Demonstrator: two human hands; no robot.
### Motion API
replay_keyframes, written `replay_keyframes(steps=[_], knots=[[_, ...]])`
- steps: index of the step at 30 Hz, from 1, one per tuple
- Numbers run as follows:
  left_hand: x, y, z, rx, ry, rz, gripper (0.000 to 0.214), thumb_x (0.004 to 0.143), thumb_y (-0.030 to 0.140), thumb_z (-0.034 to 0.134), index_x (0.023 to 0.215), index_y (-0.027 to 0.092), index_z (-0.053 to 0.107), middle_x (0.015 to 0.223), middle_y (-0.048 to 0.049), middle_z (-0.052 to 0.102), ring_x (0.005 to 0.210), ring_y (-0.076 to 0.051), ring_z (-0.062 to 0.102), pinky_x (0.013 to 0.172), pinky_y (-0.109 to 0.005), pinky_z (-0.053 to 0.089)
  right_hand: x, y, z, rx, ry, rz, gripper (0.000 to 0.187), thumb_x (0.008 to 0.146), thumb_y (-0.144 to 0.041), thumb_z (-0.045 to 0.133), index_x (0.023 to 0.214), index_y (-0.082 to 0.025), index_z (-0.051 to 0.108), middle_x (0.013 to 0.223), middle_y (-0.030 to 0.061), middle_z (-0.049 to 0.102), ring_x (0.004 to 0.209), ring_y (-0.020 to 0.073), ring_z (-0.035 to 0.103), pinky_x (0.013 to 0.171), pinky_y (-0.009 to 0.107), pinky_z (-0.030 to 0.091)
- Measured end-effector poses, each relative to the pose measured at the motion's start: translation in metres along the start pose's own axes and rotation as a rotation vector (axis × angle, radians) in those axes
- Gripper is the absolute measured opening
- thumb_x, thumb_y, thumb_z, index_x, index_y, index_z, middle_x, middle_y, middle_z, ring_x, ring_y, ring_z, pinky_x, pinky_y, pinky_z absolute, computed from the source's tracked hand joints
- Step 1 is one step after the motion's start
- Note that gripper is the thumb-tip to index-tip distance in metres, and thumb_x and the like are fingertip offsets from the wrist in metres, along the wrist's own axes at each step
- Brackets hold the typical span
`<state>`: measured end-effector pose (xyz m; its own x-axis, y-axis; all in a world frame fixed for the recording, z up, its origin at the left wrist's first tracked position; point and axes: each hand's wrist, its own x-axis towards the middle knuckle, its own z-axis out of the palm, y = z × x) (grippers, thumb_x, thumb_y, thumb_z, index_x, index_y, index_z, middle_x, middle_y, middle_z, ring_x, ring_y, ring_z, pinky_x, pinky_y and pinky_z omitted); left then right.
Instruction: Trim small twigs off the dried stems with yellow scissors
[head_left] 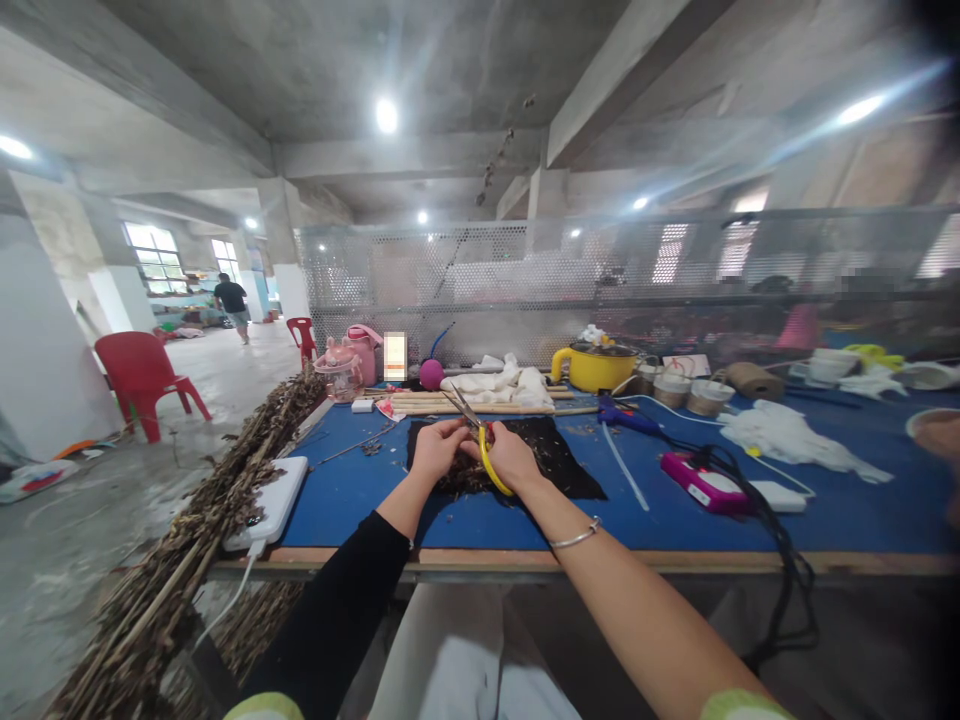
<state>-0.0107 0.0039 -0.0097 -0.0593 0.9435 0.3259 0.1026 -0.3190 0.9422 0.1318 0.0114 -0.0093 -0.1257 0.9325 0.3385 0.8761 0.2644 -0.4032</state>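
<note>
Mid-frame, the right hand (510,460) is curled round yellow-handled scissors (485,460); the left hand (436,447) pinches close beside — on what, I can't tell. Beneath, a black cloth (564,458) covers some blue tabletop (330,508). Dried stalks (191,530) lie lower left — beyond, a red chair (141,365) on bare floor (45,545).

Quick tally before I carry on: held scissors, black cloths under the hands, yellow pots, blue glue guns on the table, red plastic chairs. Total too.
Held scissors: 1
Black cloth: 1
Yellow pot: 1
Blue glue gun: 1
Red plastic chairs: 2
Total: 6
</note>
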Motion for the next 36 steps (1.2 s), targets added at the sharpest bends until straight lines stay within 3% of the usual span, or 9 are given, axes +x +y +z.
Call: replay_keyframes(steps=[14,23,36], knots=[[0.002,-0.005,0.000,0.054,0.017,0.005,0.036,0.069,0.031,0.056,0.099,0.012,0.065,0.079,-0.0055,0.067,0.042,-0.006,0.043,0.035,-0.017,0.033,-0.002,-0.003,-0.003,0.022,-0.008,0.050,0.053,0.065,-0.066,0.049,0.089,-0.019,0.051,0.085,0.0085,0.063,0.082,0.0245,0.059,0.062,0.027,0.037],[0.003,-0.009,-0.001,0.100,-0.026,0.035,0.033,0.068,0.030,0.056,0.094,0.013,0.067,0.074,-0.0041,0.067,0.039,-0.005,0.041,0.036,-0.018,0.032,-0.001,0.001,0.001,0.042,0.023,-0.044,0.056,0.067,-0.063,0.051,0.100,-0.018,0.045,0.091,0.0082,0.060,0.083,0.0226,0.059,0.063,0.025,0.036],[0.001,-0.002,-0.002,0.119,0.020,0.031,0.035,0.070,0.031,0.056,0.098,0.014,0.066,0.075,-0.0037,0.067,0.039,-0.006,0.041,0.036,-0.018,0.032,-0.003,-0.005,-0.006,0.014,-0.029,0.063,0.058,0.065,-0.069,0.046,0.092,-0.018,0.052,0.089,0.0115,0.063,0.084,0.0246,0.059,0.066,0.028,0.038]])
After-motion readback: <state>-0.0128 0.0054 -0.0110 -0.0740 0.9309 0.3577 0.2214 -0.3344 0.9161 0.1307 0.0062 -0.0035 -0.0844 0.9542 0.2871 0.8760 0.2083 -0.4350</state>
